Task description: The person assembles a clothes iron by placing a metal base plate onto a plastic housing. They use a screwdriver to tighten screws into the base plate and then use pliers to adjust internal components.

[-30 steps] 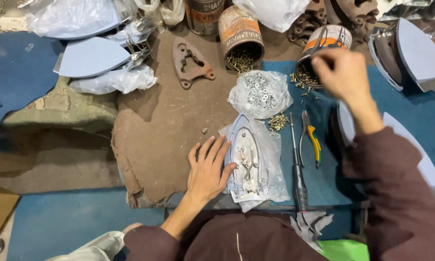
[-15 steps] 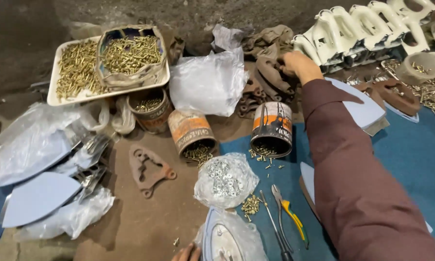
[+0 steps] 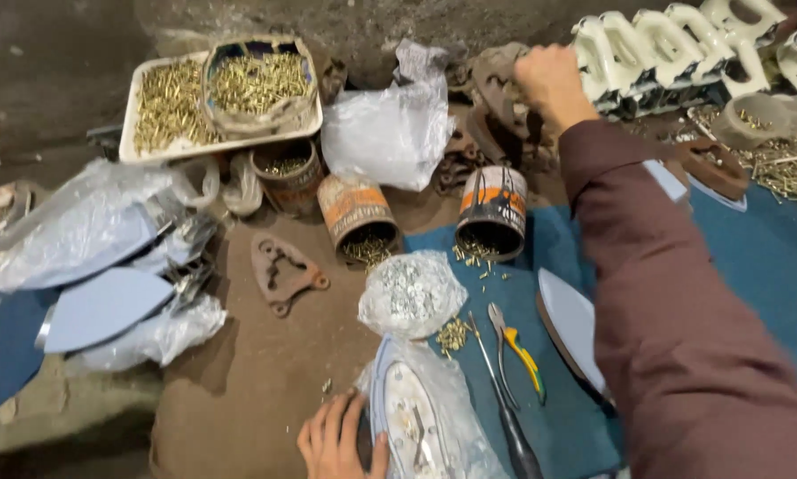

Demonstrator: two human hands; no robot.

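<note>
At the far left, pale blue iron soleplates (image 3: 106, 306) lie half out of clear plastic bags, and behind them a white tray (image 3: 132, 115) holds heaps of brass screws. Two rusty tins (image 3: 356, 213) lie tipped toward the worker, screws spilling from their mouths, beside a flat brown metal bracket (image 3: 285, 270). At the bottom edge the left hand (image 3: 338, 439) rests flat, fingers spread, against a soleplate in a plastic bag (image 3: 416, 417); it grips nothing. This plate shows fittings on its face but no handle, so assembly appears barely begun. A bag of silvery screws (image 3: 412, 293) sits just above it, with a screwdriver (image 3: 505, 399) and yellow-handled pliers (image 3: 515, 350) untouched on the blue cloth. The right hand (image 3: 551, 84) is stretched far back, curled closed among brown metal parts (image 3: 492, 89) near a row of white iron handles (image 3: 673, 53); what it grasps cannot be told.
</note>
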